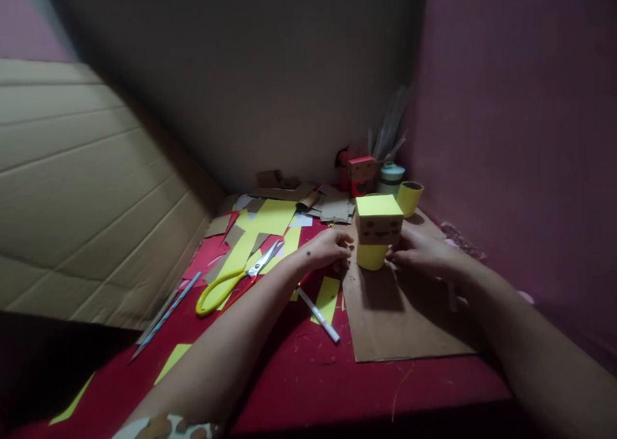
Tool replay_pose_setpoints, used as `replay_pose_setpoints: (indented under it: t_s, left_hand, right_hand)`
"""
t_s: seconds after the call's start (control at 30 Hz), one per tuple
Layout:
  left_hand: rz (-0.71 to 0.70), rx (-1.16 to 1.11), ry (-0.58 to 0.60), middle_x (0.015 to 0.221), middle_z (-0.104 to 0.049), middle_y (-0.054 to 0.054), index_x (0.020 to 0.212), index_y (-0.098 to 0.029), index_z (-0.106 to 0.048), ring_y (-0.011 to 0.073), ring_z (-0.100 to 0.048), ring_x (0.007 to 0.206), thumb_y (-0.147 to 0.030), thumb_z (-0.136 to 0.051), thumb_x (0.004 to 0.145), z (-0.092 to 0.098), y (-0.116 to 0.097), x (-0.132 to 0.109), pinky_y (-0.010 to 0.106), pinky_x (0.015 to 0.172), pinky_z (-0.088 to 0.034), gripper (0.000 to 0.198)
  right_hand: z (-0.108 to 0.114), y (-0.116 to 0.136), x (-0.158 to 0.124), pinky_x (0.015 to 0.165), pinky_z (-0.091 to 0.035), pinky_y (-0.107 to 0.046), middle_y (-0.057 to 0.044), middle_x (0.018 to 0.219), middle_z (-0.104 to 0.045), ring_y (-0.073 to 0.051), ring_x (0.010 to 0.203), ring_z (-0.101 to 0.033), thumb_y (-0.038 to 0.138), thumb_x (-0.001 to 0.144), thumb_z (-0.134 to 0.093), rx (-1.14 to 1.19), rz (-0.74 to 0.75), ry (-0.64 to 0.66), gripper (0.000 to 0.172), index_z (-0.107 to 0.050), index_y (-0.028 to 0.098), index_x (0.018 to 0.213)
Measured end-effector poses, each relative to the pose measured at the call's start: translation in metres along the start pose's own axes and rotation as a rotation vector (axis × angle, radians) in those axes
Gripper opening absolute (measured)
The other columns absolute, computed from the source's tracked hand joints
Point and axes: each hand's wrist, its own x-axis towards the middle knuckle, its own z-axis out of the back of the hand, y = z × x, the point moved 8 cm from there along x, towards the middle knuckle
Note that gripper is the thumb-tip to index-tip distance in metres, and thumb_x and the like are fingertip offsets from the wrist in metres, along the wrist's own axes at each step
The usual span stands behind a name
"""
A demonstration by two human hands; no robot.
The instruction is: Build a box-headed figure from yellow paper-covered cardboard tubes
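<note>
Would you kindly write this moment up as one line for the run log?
left hand: beside yellow cylinder | right hand: at cylinder's other side | box head: atop cylinder, upright | base: cardboard sheet | nearby: scissors, pen

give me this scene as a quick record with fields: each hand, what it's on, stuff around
left hand: fingertips at left side of yellow tube body; grip unclear
right hand: fingertips at the tube's right side; grip unclear
head: brown box head, drawn face, yellow top, upright on the tube
base: cardboard sheet on red table cover
left of hands: yellow-handled scissors, white pen, yellow paper scraps
behind: yellow cup, red box
light: dim
</note>
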Motion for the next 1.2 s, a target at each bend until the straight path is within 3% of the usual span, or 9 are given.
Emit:
replay_pose_setpoints:
  t_s: [0.2,0.37,0.83,1.0,1.2]
  left_hand:
    - [-0.013,0.012,-0.018,0.058,-0.057,-0.003,0.097,-0.011,-0.058,0.0110,-0.058,0.046,-0.006,-0.055,0.075,0.001,0.003,0.002,0.020,0.041,-0.045,0.023]
    - [-0.008,0.013,-0.031,0.057,-0.059,-0.004,0.098,-0.012,-0.059,0.0092,-0.055,0.042,-0.008,-0.057,0.076,0.002,0.004,0.002,0.019,0.040,-0.044,0.022]
    - [0.013,0.071,-0.037,0.058,-0.062,-0.002,0.105,-0.012,-0.059,0.0103,-0.054,0.038,-0.011,-0.055,0.076,0.003,0.004,0.003,0.020,0.038,-0.044,0.029]
    - [-0.015,0.077,0.002,0.057,-0.061,-0.003,0.105,-0.014,-0.060,0.0104,-0.056,0.040,-0.010,-0.055,0.075,0.003,0.004,0.005,0.019,0.040,-0.046,0.031]
    - [-0.031,0.070,0.011,0.056,-0.060,-0.003,0.097,-0.014,-0.056,0.0099,-0.055,0.040,-0.007,-0.054,0.075,0.003,0.003,0.006,0.019,0.039,-0.046,0.024]
  right_hand:
    - [-0.006,-0.015,-0.002,0.061,-0.055,-0.035,-0.007,0.087,-0.064,-0.021,0.070,-0.064,0.000,0.059,-0.052,0.181,-0.192,-0.052,0.070,-0.053,0.019,0.126]
    - [-0.009,-0.023,-0.003,0.047,-0.051,-0.029,-0.003,0.074,-0.061,-0.017,0.055,-0.063,0.002,0.060,-0.046,0.321,-0.292,-0.096,0.068,-0.052,0.020,0.125]
    - [-0.010,-0.022,-0.002,0.043,-0.047,-0.028,0.001,0.069,-0.054,-0.014,0.048,-0.058,0.005,0.061,-0.045,0.346,-0.364,-0.149,0.068,-0.049,0.019,0.127]
    - [-0.009,-0.018,-0.004,0.043,-0.044,-0.026,0.001,0.069,-0.058,-0.014,0.047,-0.056,0.002,0.061,-0.049,0.310,-0.361,-0.135,0.066,-0.052,0.023,0.123]
    - [-0.009,-0.011,-0.005,0.044,-0.043,-0.022,0.003,0.063,-0.057,-0.013,0.048,-0.055,-0.002,0.061,-0.048,0.247,-0.364,-0.105,0.069,-0.049,0.023,0.126]
